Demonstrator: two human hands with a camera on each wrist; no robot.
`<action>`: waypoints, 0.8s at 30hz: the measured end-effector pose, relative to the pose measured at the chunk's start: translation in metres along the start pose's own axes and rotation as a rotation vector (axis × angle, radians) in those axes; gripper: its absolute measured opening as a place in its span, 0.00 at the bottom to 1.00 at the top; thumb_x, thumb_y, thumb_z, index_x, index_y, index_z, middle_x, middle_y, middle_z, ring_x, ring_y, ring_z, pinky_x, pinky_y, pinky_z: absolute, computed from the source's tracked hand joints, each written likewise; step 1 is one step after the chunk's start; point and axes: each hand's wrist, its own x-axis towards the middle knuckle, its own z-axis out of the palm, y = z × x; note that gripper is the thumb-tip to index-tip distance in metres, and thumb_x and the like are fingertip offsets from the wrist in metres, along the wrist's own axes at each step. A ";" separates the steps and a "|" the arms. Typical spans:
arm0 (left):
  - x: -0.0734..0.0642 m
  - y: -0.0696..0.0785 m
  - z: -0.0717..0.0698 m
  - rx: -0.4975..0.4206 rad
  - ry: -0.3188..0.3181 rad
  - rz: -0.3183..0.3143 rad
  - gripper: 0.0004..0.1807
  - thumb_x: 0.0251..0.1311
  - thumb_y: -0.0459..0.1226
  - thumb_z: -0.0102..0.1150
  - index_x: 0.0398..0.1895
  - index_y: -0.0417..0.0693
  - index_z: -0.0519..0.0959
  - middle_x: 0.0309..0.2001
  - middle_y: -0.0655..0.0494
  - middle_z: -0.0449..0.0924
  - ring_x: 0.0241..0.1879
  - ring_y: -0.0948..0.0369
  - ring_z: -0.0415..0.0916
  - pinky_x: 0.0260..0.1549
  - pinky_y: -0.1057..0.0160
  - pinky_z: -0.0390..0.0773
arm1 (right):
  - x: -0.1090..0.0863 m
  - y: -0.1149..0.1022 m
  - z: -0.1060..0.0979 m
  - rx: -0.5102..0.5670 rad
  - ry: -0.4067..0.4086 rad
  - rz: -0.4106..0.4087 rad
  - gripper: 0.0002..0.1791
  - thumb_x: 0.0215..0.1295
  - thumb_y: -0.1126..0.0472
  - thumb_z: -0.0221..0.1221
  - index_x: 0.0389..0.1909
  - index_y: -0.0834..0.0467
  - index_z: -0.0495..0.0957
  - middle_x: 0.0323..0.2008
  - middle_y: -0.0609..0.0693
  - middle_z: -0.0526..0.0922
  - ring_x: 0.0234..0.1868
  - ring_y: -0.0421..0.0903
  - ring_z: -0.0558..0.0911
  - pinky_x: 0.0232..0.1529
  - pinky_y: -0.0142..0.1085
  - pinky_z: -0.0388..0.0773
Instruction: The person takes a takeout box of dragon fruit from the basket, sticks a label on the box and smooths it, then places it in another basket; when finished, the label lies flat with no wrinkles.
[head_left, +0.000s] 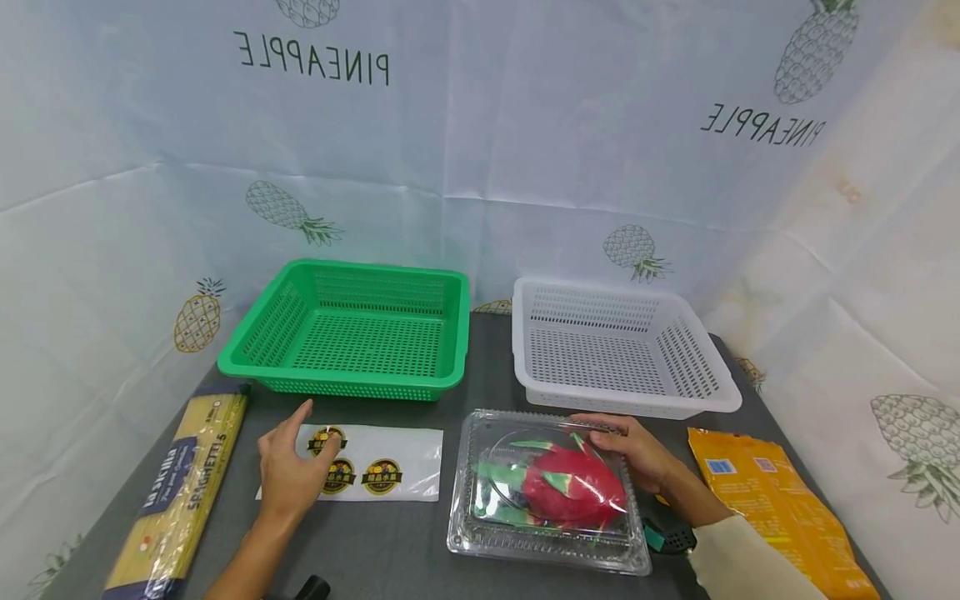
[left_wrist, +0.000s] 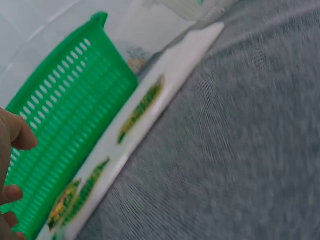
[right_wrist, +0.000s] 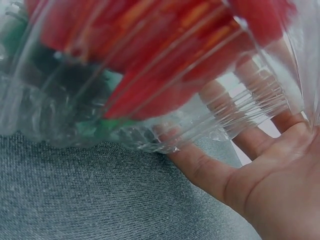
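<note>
A clear plastic clamshell box (head_left: 551, 546) sits on the table right of centre, its lid down. Inside it lie a red dragon fruit (head_left: 577, 487) and something green beside it. My right hand (head_left: 637, 450) grips the box at its back right corner; in the right wrist view its thumb (right_wrist: 205, 172) is at the lower edge and the other fingers show through the plastic. Over the left end of a white sticker sheet (head_left: 412, 467) with several round black-and-gold labels, my left hand (head_left: 288, 471) hovers with fingers spread, holding nothing.
Behind the sheet stands a green basket (head_left: 345, 387), and a white basket (head_left: 622, 400) is behind the box. A spaghetti pack (head_left: 183, 483) lies along the left edge. To the right is an orange packet (head_left: 780, 508). Pineapple-printed cloth (head_left: 525, 125) encloses the table.
</note>
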 end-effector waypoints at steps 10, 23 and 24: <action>0.002 -0.016 0.005 0.033 -0.019 -0.067 0.34 0.55 0.31 0.64 0.67 0.35 0.66 0.60 0.36 0.69 0.59 0.39 0.54 0.48 0.37 0.59 | 0.000 0.000 -0.001 -0.006 0.022 0.002 0.22 0.76 0.67 0.41 0.67 0.64 0.67 0.57 0.55 0.77 0.52 0.59 0.79 0.44 0.56 0.75; 0.004 -0.023 0.009 0.111 -0.055 -0.110 0.33 0.55 0.29 0.64 0.66 0.35 0.68 0.52 0.37 0.75 0.58 0.36 0.57 0.48 0.34 0.58 | 0.000 -0.001 -0.002 -0.002 0.021 0.014 0.22 0.76 0.66 0.41 0.68 0.60 0.68 0.56 0.56 0.78 0.51 0.59 0.80 0.42 0.55 0.76; 0.003 -0.023 0.009 0.107 -0.051 -0.108 0.32 0.55 0.29 0.64 0.65 0.35 0.68 0.51 0.37 0.75 0.58 0.36 0.57 0.48 0.34 0.57 | 0.000 0.000 -0.002 -0.004 0.023 0.016 0.22 0.76 0.66 0.41 0.68 0.60 0.68 0.56 0.56 0.78 0.51 0.59 0.80 0.42 0.55 0.76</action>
